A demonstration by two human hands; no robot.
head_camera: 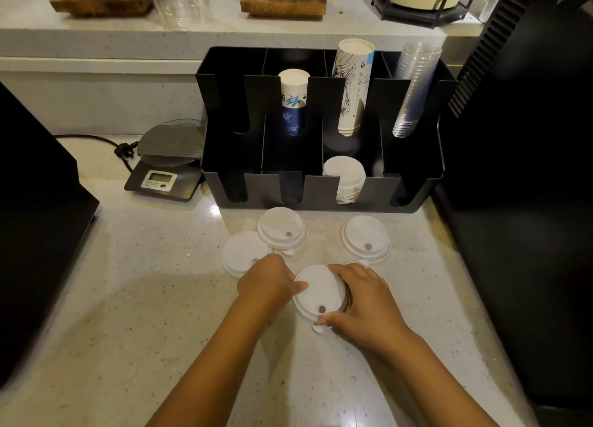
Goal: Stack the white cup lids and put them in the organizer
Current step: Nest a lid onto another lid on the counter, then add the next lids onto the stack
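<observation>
A white cup lid sits low over the speckled counter, gripped from both sides: the left hand pinches its left edge, the right hand curls around its right rim. Three more lids lie just beyond. Behind them, a black organizer holds a lid stack in its front row, third compartment from the left.

Smooth white plastic lids lie on a glossy speckled stone bench before a matt black organizer holding printed paper cups and clear plastic cups.
</observation>
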